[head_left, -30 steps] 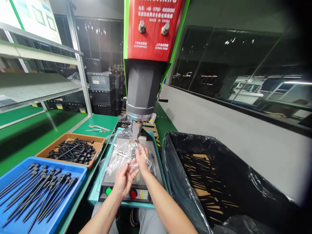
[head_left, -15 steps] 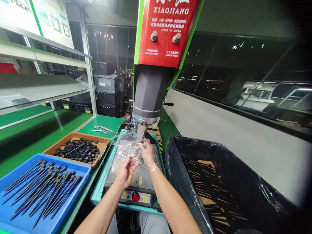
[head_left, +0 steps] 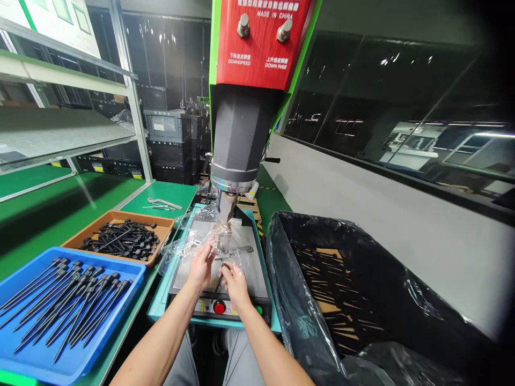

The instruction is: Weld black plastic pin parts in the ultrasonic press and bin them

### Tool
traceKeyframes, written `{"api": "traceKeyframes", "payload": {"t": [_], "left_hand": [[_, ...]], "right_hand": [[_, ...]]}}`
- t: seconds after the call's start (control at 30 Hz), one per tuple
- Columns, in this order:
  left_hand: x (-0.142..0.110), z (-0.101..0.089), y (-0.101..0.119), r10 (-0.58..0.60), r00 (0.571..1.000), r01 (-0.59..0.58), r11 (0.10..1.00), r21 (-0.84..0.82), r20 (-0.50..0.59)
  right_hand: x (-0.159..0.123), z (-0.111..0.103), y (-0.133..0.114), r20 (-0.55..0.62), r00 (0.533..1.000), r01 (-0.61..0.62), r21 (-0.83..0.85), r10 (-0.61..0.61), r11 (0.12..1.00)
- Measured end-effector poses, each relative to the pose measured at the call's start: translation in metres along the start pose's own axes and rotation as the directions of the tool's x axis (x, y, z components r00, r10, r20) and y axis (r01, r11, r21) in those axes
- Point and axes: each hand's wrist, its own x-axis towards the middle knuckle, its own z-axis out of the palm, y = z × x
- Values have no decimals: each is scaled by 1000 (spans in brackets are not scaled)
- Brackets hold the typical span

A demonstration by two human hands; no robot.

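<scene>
Gripping a slim dark rod [head_left: 219,281] between thumb and fingers, the right hand [head_left: 236,284] is low in the centre of the frame, over the front of the grey plate [head_left: 257,276]. Half a second ago that hand was up at the machine's tip, next to the left; now it has come back toward the plate's front edge, and the rod shows below its fingertips. The left hand [head_left: 201,264] has its fingers partly bent, beside the clear plastic film [head_left: 187,247]; whether it pinches the film I cannot tell. Just above, at centre, the metal fixture [head_left: 222,237] shows more clearly than before, under the machine's tip [head_left: 228,206].

The view has tipped down: the XIAOJIANG name and phone number, readable earlier on the red panel [head_left: 257,67], are out of the frame. MADE IN CHINA remains near the top edge, under a partly cut Chinese line; DOWNSPEED and DOWN RISE, each with Chinese above, stand below the two knobs. At lower centre, the print on the label beside the red button [head_left: 219,307] is too small to read.

At lower left, similar dark rods fill the blue tray [head_left: 24,370], with the brown tray [head_left: 164,228] behind it; the black-lined bin [head_left: 301,300] takes up the lower right
</scene>
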Motion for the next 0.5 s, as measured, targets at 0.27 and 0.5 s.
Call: {"api": "traceKeyframes", "payload": {"t": [0.27, 0.5], "left_hand": [[-68, -48, -19, -340, 936, 350, 924, 150, -91], [-111, -62, 15, -348, 900, 93, 740, 666, 261]], "right_hand": [[-57, -13, -11, 288, 934, -311, 356, 213, 881], [-38, 1, -30, 266, 953, -257, 439, 149, 861]]}}
